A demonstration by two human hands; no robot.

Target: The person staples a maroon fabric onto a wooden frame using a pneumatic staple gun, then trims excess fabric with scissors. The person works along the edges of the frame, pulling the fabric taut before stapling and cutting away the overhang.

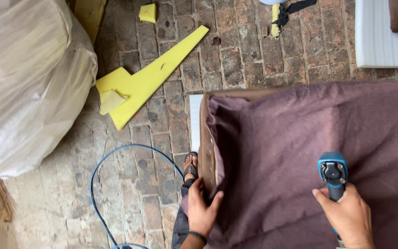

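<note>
Two hands at work: left hand (pixel 202 210) pinches the fabric (pixel 309 152) edge at 7 o'clock; right hand (pixel 348 214) is closed around the stapler (pixel 333 173) at 5 o'clock. Slack cloth could wrinkle; the hose (pixel 98 193) might snag a foot (pixel 190 165).

The purple-brown cloth (pixel 300 152) is a dull, felt-like sheet pulled flat over a frame, spreading wide between and beyond both hands. Its edge is folded down over a brown side strip (pixel 204 138) just above the left hand (pixel 202 210), whose fingers pinch that folded edge; a few small staples show along the strip. The staple gun (pixel 333 177) is blue and black, with a dark square head. It stands upright on the cloth, gripped by the right hand (pixel 346 214), its head poking out just above the knuckles.
</note>
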